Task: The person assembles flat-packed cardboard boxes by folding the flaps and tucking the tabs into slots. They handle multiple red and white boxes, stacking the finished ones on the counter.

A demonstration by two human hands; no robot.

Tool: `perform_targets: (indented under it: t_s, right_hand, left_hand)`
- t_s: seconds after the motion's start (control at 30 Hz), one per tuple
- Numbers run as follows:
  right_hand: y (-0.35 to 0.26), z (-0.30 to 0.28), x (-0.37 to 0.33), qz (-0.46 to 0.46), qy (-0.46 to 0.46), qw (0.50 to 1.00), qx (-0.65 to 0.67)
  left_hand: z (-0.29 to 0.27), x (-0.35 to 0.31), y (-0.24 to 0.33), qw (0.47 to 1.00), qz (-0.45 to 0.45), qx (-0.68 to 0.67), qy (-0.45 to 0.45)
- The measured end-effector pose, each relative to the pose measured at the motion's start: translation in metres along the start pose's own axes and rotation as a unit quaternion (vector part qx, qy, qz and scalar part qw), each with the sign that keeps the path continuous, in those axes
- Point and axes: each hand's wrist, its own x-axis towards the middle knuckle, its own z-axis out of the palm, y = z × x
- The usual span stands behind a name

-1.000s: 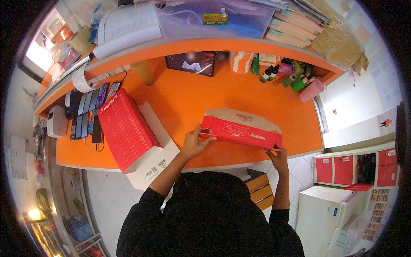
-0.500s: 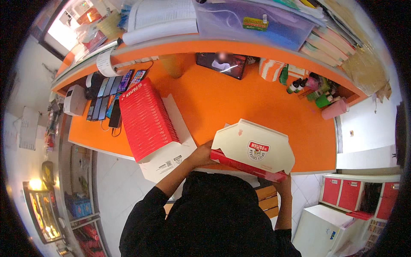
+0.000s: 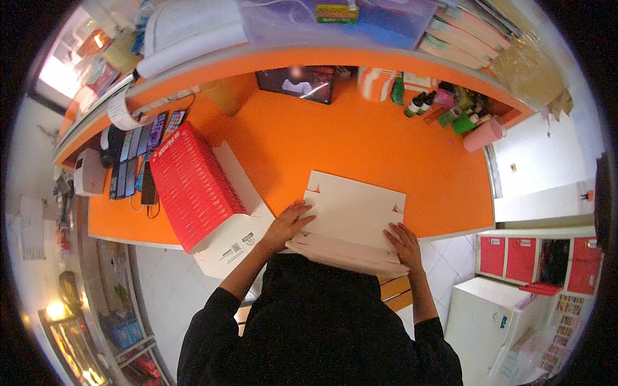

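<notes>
A partly folded cardboard food box (image 3: pixel 354 209) lies at the near edge of the orange table, its plain off-white inside facing up. The flat panel reaches away from me, and the near part is bent up close to my body. My left hand (image 3: pixel 290 225) grips its left side, fingers resting on the board. At the right side my right hand (image 3: pixel 404 246) holds the box, fingers over its edge. Left of my left hand stands a long stack of red folded boxes (image 3: pixel 196 186), with white printed panels (image 3: pixel 235 244) at its near end.
Several phones (image 3: pixel 132 154) and a white device (image 3: pixel 89 172) are at the table's left. Under the shelf stand a tablet (image 3: pixel 295 85), small bottles (image 3: pixel 418 103) and a pink cup (image 3: pixel 483 135). Overhead, the shelf bears a purple bin (image 3: pixel 283 22) and papers.
The box's printed outer panel faced up before; now its plain inside shows and it lies lower, at the table edge. Both hands have moved onto its sides. The view has shifted slightly right.
</notes>
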Motion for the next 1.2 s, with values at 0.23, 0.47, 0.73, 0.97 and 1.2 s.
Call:
perform_targets:
  t_s: [0.23,0.47,0.73,0.97,1.2]
  right_hand:
    - [0.000,0.000,-0.004,0.068,-0.032,0.996,0.051]
    - [0.022,-0.015,0.011,0.032,-0.023,0.987,0.154]
    - [0.082,0.003,0.004,-0.029,-0.052,0.997,-0.040]
    - [0.078,-0.022,0.046,0.155,-0.047,0.958,0.236]
    - [0.090,0.008,0.104,0.212,-0.055,0.934,0.281]
  left_hand:
    - [-0.016,0.008,0.010,0.990,-0.066,-0.122,-0.040]
    - [-0.030,0.039,-0.021,0.992,0.024,-0.116,-0.052]
    - [-0.054,0.060,-0.009,0.982,-0.021,-0.190,-0.012]
    - [-0.044,0.067,-0.016,0.978,-0.065,-0.191,-0.046]
    - [0.011,0.086,-0.059,0.942,-0.170,-0.288,-0.002]
